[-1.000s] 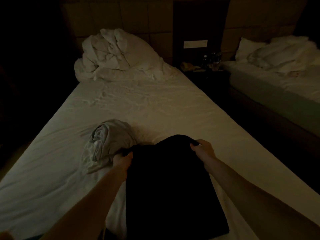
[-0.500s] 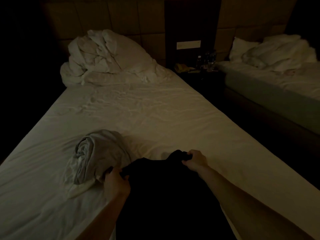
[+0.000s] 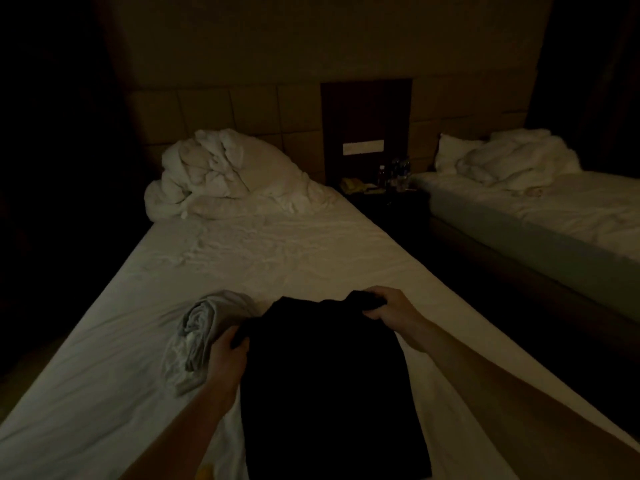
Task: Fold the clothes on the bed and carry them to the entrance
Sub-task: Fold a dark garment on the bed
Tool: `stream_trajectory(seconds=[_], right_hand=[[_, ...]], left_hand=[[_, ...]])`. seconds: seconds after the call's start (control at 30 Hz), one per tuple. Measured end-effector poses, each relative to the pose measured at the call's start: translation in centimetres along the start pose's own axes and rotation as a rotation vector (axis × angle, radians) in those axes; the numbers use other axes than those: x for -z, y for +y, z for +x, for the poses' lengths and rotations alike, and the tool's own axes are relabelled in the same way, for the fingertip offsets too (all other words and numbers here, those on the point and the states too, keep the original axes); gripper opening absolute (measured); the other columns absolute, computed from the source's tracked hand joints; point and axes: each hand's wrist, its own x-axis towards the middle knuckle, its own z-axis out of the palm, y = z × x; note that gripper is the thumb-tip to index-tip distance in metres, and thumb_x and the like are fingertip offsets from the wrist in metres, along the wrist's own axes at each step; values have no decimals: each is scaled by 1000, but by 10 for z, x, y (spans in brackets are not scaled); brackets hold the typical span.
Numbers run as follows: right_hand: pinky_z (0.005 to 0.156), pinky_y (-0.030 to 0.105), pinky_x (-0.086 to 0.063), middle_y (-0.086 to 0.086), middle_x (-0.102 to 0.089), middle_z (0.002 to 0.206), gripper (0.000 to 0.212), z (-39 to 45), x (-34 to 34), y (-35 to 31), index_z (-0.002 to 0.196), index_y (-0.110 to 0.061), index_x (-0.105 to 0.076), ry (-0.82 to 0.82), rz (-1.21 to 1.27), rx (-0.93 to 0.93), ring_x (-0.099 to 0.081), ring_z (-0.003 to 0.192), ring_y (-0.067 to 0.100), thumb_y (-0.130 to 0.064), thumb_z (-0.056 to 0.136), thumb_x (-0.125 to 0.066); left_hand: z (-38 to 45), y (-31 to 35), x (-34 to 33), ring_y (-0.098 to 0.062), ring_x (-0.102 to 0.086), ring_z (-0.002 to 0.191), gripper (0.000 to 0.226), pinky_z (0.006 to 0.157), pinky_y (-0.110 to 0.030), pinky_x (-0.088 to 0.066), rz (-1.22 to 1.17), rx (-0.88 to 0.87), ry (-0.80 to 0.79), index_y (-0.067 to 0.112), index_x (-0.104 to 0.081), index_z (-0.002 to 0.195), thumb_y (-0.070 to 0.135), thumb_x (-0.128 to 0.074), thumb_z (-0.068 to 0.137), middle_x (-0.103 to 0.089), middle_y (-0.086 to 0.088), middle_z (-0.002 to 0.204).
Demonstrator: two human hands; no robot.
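A black garment [image 3: 329,382] lies flat on the near end of the white bed [image 3: 242,258], running toward me. My left hand [image 3: 227,348] grips its far left corner. My right hand [image 3: 388,306] grips the far right corner, where the cloth is bunched and lifted a little. A crumpled grey garment [image 3: 201,337] lies just left of the black one, touching my left hand's side. The room is dim, so the black cloth's folds are hard to read.
A rumpled white duvet [image 3: 221,178] is heaped at the head of the bed. A dark nightstand [image 3: 381,195] with bottles stands between this bed and a second bed [image 3: 540,209] on the right. A dark gap of floor separates the beds.
The camera has tilted up, showing more wall. Both hands keep their hold on the black garment's far edge, which has bunched up at the right corner.
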Motion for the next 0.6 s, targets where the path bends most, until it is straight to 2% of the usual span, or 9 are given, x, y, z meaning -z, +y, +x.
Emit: stream_trajectory(seconds=[0.1,0.17,0.27,0.33,0.4,0.5,0.53,0.6], right_hand=[[77,31,-47,9,-63,107,24,-42,10,-29,113,-13,-64,1,35,95,-64,93,25,2,94,-58],[76,30,-46,9,-63,104,21,-67,18,-47,109,-13,-64,-14,86,123,-63,90,25,0,94,-58],[76,31,-47,9,-63,102,19,-103,29,-69,107,-13,-64,-59,203,125,-64,87,25,1,94,-58],[78,32,-47,8,-65,100,21,-126,33,-80,107,-13,-64,-57,235,141,-65,86,25,1,93,-60],[79,33,-48,7,-67,99,22,-148,33,-90,106,-15,-65,-47,243,158,-66,86,24,1,91,-61],[77,30,-52,5,-68,101,28,-175,30,-105,112,-14,-66,-41,286,160,-68,86,22,1,89,-64],[77,30,-53,5,-68,102,31,-183,28,-110,115,-13,-65,-44,306,161,-68,86,21,1,88,-65],[76,31,-54,5,-69,104,37,-198,20,-120,119,-13,-64,-64,347,161,-70,86,21,-1,84,-69]], left_hand=[[-31,35,13,-13,-55,49,24,42,-21,-40,-139,-28,-93,25,-65,102,9,-49,99,-63,3,63],[-49,53,21,-10,-47,40,22,39,-20,-35,-203,-47,-112,20,-65,110,12,-47,100,-57,6,54],[-75,79,31,-19,-52,48,19,48,-28,-41,-294,-47,-76,11,-64,114,15,-53,99,-62,-4,64],[-93,91,40,-15,-54,45,14,44,-26,-44,-333,-56,-50,9,-63,108,13,-54,98,-62,-1,61],[-113,102,49,-12,-48,41,14,39,-22,-39,-357,-64,-53,8,-63,108,12,-55,98,-56,-1,58],[-142,120,65,-12,-46,39,14,40,-20,-40,-402,-72,-95,8,-64,107,11,-54,98,-54,1,53],[-150,127,72,-12,-52,42,12,43,-20,-45,-405,-63,-87,10,-64,106,12,-56,97,-59,1,56],[-165,139,89,-17,-66,63,14,55,-26,-54,-419,-42,-76,13,-66,108,15,-60,95,-70,-4,77]])
